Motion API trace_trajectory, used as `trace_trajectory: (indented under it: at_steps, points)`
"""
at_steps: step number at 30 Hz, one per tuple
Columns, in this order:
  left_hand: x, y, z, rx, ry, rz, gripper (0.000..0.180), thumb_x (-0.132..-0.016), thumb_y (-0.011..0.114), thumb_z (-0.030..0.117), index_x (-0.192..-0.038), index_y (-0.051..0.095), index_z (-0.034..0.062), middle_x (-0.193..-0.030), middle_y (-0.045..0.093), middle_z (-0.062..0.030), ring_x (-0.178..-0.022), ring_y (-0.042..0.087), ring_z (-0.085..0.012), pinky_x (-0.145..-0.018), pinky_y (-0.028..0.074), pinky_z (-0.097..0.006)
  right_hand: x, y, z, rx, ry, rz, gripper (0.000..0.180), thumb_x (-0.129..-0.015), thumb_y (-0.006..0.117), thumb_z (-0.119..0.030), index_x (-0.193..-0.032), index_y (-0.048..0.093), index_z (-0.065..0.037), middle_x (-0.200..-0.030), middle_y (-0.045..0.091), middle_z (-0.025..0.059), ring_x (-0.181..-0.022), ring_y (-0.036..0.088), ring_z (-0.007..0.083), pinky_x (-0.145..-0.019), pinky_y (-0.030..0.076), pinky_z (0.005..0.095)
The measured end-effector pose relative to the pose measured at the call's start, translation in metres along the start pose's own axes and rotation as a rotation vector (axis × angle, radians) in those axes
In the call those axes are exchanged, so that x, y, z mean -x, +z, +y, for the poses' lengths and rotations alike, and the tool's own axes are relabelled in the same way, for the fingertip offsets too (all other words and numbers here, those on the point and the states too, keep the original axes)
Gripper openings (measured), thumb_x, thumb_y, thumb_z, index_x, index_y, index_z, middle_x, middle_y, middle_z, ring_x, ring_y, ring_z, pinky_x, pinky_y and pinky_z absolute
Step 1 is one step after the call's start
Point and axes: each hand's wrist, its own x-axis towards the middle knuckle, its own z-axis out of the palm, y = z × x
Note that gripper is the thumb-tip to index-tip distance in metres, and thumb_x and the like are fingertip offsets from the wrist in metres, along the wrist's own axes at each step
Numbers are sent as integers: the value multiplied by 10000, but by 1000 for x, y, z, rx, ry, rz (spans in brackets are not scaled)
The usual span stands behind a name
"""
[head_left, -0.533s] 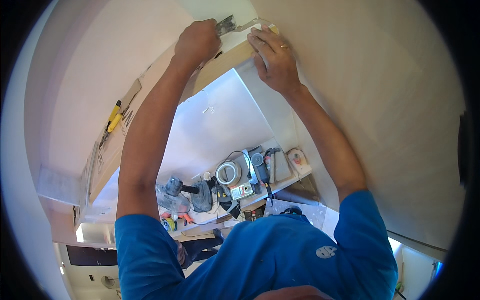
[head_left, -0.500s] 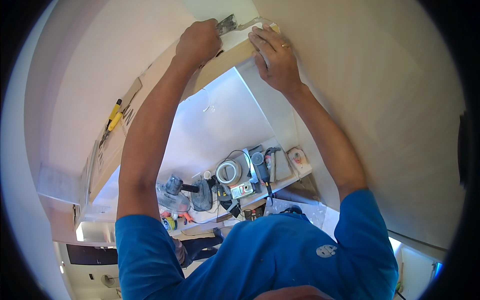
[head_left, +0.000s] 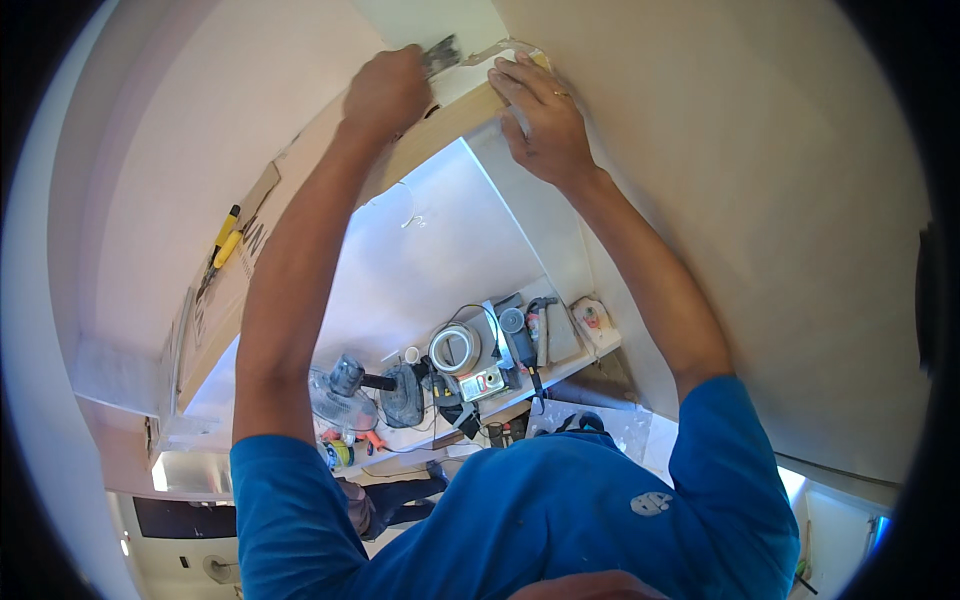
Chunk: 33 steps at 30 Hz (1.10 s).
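My left hand (head_left: 388,92) is closed around a putty knife (head_left: 440,56) with a grey-smeared blade, at the top of the wooden ledge. Beside it, my right hand (head_left: 543,118) rests with its fingers stretched out on the corner of the ledge; a ring shows on one finger. Under the fingertips and blade lies a white strip (head_left: 478,75) of the ledge top, with a rough-edged pale piece (head_left: 505,48) against the wall. The wooden ledge (head_left: 450,120) runs from this corner down to the left.
Two yellow-handled tools (head_left: 226,238) lie on the ledge at left. Below, a shelf (head_left: 585,355) carries a fan (head_left: 345,395), a white coil (head_left: 455,348), an angle grinder (head_left: 518,335) and a hammer (head_left: 541,325). A large beige panel (head_left: 740,200) rises at right. Another person's legs (head_left: 395,500) show below.
My left hand has drawn the putty knife slightly to the left, away from the right hand. The right hand has shifted a little left, its fingers still on the corner.
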Motion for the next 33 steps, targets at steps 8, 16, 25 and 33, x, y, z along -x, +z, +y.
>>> trace_trajectory:
  at_steps: [8, 16, 25, 33]
  points:
    - [2, -7, 2, 32, -30, -18, 238, -922, 596, 115, -1081, 727, -5, -1072, 758, -240, -1030, 739, -413, -897, 581, -534, -2, -8, 3, 26, -7, -25, 449, -871, 676, -42, -1320, 695, -36, -1403, 659, 148, -1409, 557, 378, -1162, 476, 484]
    - [-2, -8, -2, 11, 9, -10, 257, -922, 579, 106, -1102, 716, -14, -1086, 752, -245, -1036, 732, -413, -919, 580, -515, -3, -10, 7, 34, 8, -65, 487, -857, 711, -48, -1343, 678, -31, -1429, 640, 143, -1426, 539, 383, -1186, 455, 481]
    - [-14, -4, 8, 8, 5, -21, 247, -917, 579, 111, -1066, 739, -5, -1091, 752, -251, -1041, 733, -422, -913, 585, -511, -6, -12, -2, 12, 57, -119, 510, -857, 702, -21, -1365, 670, -52, -1460, 621, 112, -1460, 508, 359, -1181, 467, 459]
    - [-22, 0, 3, 31, 2, -67, 274, -945, 616, 170, -1173, 716, 56, -1128, 748, -238, -1075, 718, -420, -928, 566, -538, -5, -11, -7, -11, 68, -116, 513, -855, 709, -20, -1365, 666, -54, -1466, 616, 93, -1465, 506, 337, -1158, 491, 455]
